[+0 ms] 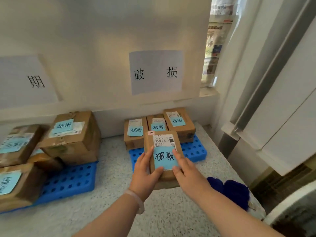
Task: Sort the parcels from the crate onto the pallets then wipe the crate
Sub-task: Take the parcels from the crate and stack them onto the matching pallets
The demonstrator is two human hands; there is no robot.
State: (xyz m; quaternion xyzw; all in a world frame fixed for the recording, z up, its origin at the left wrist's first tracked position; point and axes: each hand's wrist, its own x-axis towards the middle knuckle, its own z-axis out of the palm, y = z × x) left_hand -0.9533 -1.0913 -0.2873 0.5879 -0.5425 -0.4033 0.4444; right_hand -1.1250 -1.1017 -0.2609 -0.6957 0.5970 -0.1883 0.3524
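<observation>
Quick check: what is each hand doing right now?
Left hand: holding the cardboard parcel, left side.
Right hand: holding the same parcel, right side.

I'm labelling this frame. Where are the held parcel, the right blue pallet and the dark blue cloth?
held parcel (165,159), head view, on its blue handwritten note.
right blue pallet (195,152), head view, on its bare holed top.
dark blue cloth (236,190), head view, on its middle.

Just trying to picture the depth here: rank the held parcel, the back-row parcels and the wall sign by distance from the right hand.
1. The held parcel, gripped by the right hand.
2. The back-row parcels, just behind on the blue pallet.
3. The wall sign, higher up on the wall behind.
</observation>
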